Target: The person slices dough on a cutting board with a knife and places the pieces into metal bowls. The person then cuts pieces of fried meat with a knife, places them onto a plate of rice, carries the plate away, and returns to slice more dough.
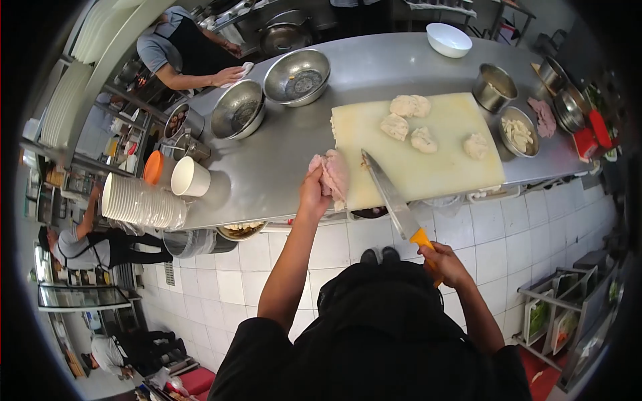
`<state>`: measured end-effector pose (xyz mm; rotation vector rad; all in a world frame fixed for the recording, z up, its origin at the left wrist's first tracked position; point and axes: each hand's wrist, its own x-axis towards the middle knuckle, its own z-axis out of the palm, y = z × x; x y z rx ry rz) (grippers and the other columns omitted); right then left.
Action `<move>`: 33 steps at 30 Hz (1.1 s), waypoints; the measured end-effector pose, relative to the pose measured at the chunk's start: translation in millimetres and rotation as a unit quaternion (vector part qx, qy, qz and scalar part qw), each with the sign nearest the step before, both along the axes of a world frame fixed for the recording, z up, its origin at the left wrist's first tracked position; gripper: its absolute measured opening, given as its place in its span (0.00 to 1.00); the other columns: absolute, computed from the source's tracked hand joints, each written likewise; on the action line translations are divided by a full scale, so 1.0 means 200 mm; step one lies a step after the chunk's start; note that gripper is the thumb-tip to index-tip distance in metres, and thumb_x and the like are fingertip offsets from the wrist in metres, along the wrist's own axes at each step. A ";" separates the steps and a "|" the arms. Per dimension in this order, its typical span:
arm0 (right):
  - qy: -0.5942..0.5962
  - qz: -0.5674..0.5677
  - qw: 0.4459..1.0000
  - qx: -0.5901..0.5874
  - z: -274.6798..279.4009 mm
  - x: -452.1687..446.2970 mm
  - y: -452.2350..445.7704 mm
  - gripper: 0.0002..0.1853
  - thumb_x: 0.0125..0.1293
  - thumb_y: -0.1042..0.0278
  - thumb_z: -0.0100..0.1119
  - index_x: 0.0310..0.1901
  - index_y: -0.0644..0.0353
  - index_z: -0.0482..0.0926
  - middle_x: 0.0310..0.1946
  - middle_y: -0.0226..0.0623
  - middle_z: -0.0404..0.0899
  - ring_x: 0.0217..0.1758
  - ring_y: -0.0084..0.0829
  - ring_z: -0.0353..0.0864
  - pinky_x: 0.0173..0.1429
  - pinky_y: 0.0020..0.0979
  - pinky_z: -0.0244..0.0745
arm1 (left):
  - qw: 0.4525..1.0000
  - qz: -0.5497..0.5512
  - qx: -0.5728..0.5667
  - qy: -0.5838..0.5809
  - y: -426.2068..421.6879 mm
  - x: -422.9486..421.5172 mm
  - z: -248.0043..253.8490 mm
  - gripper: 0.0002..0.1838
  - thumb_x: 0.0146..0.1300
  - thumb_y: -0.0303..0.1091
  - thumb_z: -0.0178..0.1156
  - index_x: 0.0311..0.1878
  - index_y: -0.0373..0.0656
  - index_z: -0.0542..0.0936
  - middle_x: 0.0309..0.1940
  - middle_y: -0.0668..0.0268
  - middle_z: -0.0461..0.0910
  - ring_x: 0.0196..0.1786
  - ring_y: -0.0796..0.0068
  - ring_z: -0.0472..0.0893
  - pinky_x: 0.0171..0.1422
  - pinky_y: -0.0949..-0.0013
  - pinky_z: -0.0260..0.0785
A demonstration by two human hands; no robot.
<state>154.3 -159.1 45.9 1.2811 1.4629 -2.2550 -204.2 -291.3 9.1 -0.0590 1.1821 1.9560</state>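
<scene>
My left hand (312, 192) grips a bunched pink cloth (334, 175) at the left edge of the white cutting board (448, 174). In my right hand (444, 263) is a long kitchen knife (390, 198), held by its orange-yellow handle. The blade points up and left over the board's near left part, with brownish residue by its tip. Several pale lumps of food (422, 140), perhaps cooked chicken, lie on the board apart from both hands. A steel bowl (533, 148) holding pale strips stands just right of the board.
Two steel bowls (297, 77) and stacked white tubs (144, 200) stand on the steel counter (267, 170) to the left. A white bowl (449, 40) sits at the back. Toward the right are a steel pot (495, 88) and another pink cloth (542, 117). Across the counter, a person wipes with a cloth.
</scene>
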 end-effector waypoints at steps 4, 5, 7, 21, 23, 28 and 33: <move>0.005 0.048 0.999 -0.013 -0.03 0.00 0.02 0.15 0.77 0.51 0.58 0.46 0.55 0.78 0.21 0.27 0.72 0.17 0.18 0.67 0.21 0.24 0.60 | 0.999 0.035 0.021 -0.011 0.00 0.04 -0.01 0.17 0.78 0.36 0.49 0.64 0.44 0.76 0.59 0.63 0.81 0.60 0.67 0.81 0.67 0.59 0.74; 0.013 0.058 0.998 -0.024 -0.01 -0.02 0.03 0.15 0.77 0.51 0.58 0.47 0.56 0.78 0.21 0.27 0.72 0.17 0.18 0.67 0.21 0.24 0.60 | 0.998 0.046 0.029 -0.011 0.00 0.04 -0.02 0.16 0.78 0.35 0.51 0.63 0.42 0.77 0.58 0.63 0.82 0.57 0.67 0.82 0.64 0.60 0.76; 0.026 0.084 0.995 -0.038 0.00 -0.06 0.04 0.16 0.77 0.50 0.57 0.48 0.57 0.78 0.20 0.27 0.72 0.17 0.19 0.67 0.21 0.24 0.60 | 0.997 0.058 0.054 0.001 0.00 0.04 -0.05 0.16 0.78 0.35 0.51 0.63 0.42 0.76 0.58 0.62 0.82 0.56 0.67 0.83 0.63 0.61 0.77; 0.062 0.279 0.956 -0.063 0.26 -0.62 -0.42 0.19 0.79 0.53 0.53 0.53 0.63 0.75 0.20 0.32 0.71 0.15 0.19 0.62 0.22 0.24 0.60 | 0.946 0.222 0.229 -0.060 -1.20 -0.02 0.13 0.24 0.78 0.41 0.49 0.70 0.38 0.70 0.67 0.58 0.76 0.70 0.58 0.75 0.78 0.51 0.64; 0.077 0.312 0.942 -0.093 0.24 -0.77 -0.61 0.17 0.80 0.55 0.52 0.53 0.64 0.75 0.20 0.32 0.71 0.15 0.20 0.62 0.22 0.24 0.60 | 0.931 0.286 0.220 -0.060 -1.55 0.01 0.13 0.25 0.78 0.42 0.48 0.72 0.39 0.68 0.68 0.56 0.75 0.71 0.57 0.74 0.79 0.50 0.63; 0.086 0.383 0.904 -0.171 0.11 -1.18 -1.17 0.16 0.80 0.59 0.50 0.54 0.65 0.74 0.21 0.36 0.74 0.17 0.24 0.69 0.24 0.25 0.65 | 0.872 0.414 0.247 -0.090 -2.39 0.20 0.06 0.29 0.79 0.49 0.46 0.74 0.40 0.67 0.69 0.49 0.72 0.70 0.40 0.72 0.76 0.39 0.65; 0.039 0.457 0.873 -0.164 -0.04 -1.68 -1.81 0.16 0.77 0.61 0.56 0.56 0.64 0.72 0.33 0.41 0.79 0.20 0.26 0.76 0.22 0.27 0.71 | 0.873 0.481 0.067 0.030 -2.99 0.51 -0.04 0.27 0.77 0.45 0.44 0.72 0.39 0.67 0.64 0.46 0.74 0.62 0.43 0.76 0.67 0.44 0.73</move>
